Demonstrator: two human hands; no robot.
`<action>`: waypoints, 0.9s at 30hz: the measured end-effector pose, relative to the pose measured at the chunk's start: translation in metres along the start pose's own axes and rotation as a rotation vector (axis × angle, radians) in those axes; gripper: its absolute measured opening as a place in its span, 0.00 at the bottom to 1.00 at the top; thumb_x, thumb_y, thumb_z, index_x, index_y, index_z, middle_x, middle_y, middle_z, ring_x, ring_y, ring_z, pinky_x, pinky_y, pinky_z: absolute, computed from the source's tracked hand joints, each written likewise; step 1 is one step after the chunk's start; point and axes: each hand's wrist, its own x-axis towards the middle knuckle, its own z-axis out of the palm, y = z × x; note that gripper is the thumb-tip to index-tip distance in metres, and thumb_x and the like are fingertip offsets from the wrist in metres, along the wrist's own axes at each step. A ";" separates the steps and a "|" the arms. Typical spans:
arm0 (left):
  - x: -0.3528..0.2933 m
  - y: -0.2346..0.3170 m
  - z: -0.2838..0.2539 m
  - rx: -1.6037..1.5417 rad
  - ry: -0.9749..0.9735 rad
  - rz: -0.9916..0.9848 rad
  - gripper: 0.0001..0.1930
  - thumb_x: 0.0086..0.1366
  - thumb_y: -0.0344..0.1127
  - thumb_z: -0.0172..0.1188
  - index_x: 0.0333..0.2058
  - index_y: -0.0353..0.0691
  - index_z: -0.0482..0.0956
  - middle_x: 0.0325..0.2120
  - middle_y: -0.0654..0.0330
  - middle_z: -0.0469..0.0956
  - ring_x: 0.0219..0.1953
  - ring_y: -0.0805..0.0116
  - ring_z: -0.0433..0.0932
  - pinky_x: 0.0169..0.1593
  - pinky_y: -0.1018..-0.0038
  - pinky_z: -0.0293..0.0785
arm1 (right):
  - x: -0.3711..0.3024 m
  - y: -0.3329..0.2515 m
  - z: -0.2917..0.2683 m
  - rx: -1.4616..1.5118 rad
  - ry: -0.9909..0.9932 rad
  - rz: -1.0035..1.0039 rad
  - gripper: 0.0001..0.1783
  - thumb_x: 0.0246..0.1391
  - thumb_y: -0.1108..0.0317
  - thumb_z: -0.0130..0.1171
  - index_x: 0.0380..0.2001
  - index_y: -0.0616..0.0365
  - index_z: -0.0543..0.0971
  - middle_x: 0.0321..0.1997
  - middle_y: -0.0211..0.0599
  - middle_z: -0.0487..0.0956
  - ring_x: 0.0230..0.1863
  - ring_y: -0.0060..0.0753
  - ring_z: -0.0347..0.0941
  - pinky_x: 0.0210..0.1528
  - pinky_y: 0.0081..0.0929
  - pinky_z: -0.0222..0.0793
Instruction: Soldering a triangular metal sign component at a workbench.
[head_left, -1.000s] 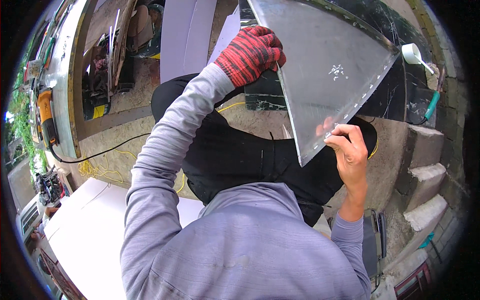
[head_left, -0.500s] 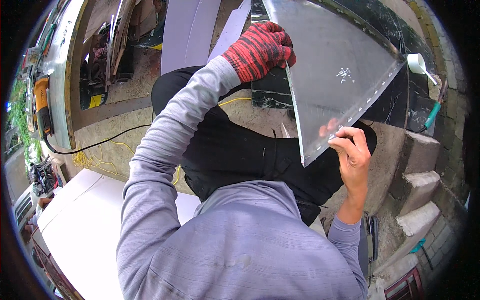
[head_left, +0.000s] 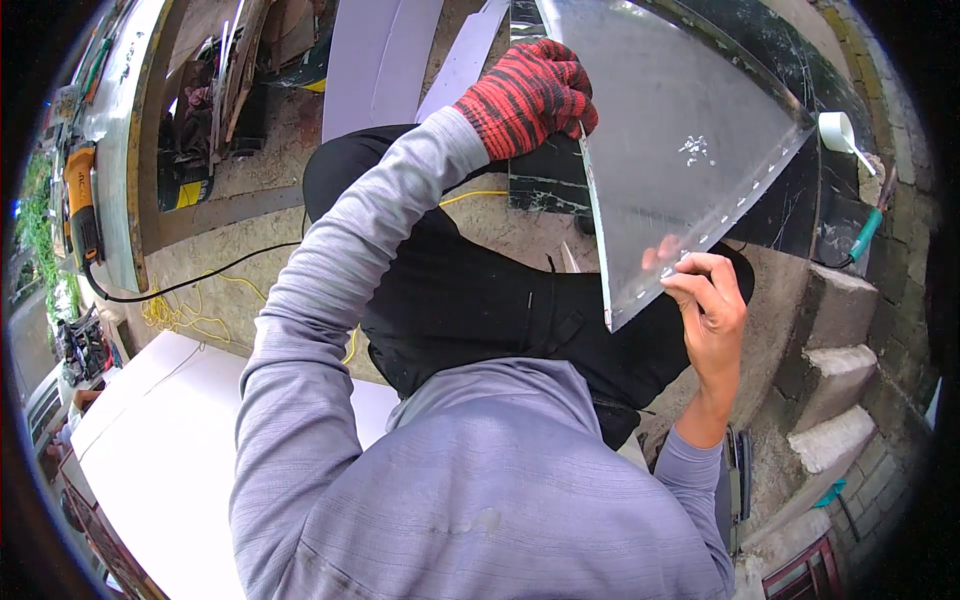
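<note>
A grey metal sheet (head_left: 665, 100) with turned-up edges, its corner toward me, lies tilted over the dark marble-patterned slab and my thigh. My left hand (head_left: 530, 98), in a red-and-black knit glove, is closed around its left edge. At the lower right edge my bare right hand (head_left: 712, 300) pinches with thumb and forefinger; what sits between the fingertips is too small to make out. Small white bits (head_left: 738, 205) stand spaced along that edge. A loose cluster of white bits (head_left: 694, 150) lies on the sheet's face. The fingers reflect in the metal.
Right of the sheet are a white round container (head_left: 835, 131) with a stick and a teal-handled tool (head_left: 866, 236). An orange-and-black power tool (head_left: 82, 205) rests at left, its black cord running toward me. White panels (head_left: 160, 430) lie lower left; concrete steps (head_left: 835, 375) rise right.
The whole scene shifts slightly in the picture. My right fingers stay pinched at the sheet's edge, and my left hand keeps its grip.
</note>
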 end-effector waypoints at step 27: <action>0.001 0.010 0.004 0.198 0.038 0.040 0.03 0.61 0.31 0.65 0.31 0.40 0.85 0.31 0.64 0.80 0.37 0.66 0.80 0.49 0.71 0.75 | 0.009 -0.006 -0.009 -0.053 0.041 -0.010 0.07 0.54 0.79 0.69 0.37 0.61 0.84 0.39 0.36 0.81 0.42 0.40 0.76 0.43 0.33 0.72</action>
